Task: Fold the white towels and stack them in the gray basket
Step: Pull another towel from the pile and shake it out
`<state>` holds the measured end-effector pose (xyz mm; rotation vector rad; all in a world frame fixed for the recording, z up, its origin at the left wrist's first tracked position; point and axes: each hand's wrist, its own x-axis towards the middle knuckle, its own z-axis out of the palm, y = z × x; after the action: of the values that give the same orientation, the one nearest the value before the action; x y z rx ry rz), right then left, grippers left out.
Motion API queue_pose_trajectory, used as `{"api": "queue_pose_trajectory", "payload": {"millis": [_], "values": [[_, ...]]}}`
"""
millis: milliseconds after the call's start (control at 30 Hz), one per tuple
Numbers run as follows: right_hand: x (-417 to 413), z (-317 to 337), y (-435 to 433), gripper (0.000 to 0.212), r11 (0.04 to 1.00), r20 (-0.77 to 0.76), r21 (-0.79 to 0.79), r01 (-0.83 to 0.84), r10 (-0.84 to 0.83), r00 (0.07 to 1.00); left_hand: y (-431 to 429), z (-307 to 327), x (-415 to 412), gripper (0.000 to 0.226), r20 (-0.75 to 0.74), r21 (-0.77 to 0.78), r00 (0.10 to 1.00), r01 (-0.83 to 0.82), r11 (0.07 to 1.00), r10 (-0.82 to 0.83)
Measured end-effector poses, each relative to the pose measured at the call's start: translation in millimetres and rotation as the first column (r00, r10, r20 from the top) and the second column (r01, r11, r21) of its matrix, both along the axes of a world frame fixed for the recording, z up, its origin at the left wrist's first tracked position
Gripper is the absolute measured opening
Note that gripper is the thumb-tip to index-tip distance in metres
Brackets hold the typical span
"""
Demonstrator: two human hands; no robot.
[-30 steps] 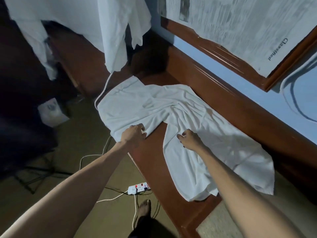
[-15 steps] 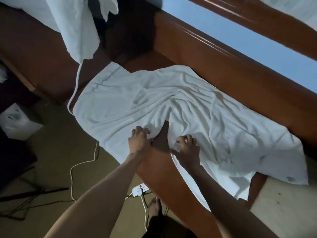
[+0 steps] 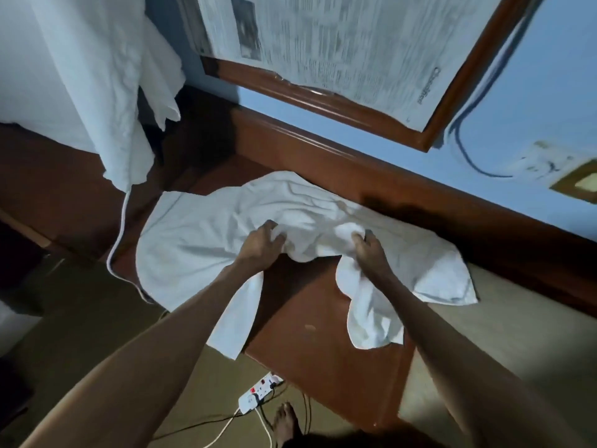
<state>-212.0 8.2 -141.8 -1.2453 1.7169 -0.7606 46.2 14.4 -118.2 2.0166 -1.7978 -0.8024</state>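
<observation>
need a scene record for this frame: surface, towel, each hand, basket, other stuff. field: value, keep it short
surface: brown wooden top against a blue wall
towel: white towel, rumpled and unfolded, lying on the top, near edges hanging over the front
left hand: left hand grips bunched towel fabric
right hand: right hand grips a second bunch beside it
gray basket: not in view
other: white cloth hanging upper left; newspaper in a wooden frame; power strip on the floor
</observation>
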Motion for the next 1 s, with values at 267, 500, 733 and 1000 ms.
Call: {"api": "queue_pose_trajectory", "payload": {"millis": [267, 500, 733, 1000], "values": [[-127, 146, 24, 0.038, 0.948, -0.116, -0.32, 0.0, -0.039, 0.993, -8, 154, -136, 0.053, -0.052, -0.045, 0.958, 0.279, 0.959, -0.281], [-260, 249, 87, 0.031, 0.823, -0.07, -0.56, 0.096, -0.163, 0.984, 33, 255, -281, 0.015, 0.07, -0.287, 0.815, 0.569, 0.771, -0.576], [-410, 331, 164, 0.051, 0.612, -0.021, -0.754, 0.24, -0.387, 0.922, 87, 316, -429, 0.025, -0.086, -0.392, 0.852, 0.447, 0.804, -0.516], [-559, 362, 273, 0.034, 0.463, -0.011, -0.739, 0.49, -0.735, 0.678, 148, 338, -569, 0.026, -0.42, -0.429, 0.729, 0.366, 0.826, -0.541]]}}
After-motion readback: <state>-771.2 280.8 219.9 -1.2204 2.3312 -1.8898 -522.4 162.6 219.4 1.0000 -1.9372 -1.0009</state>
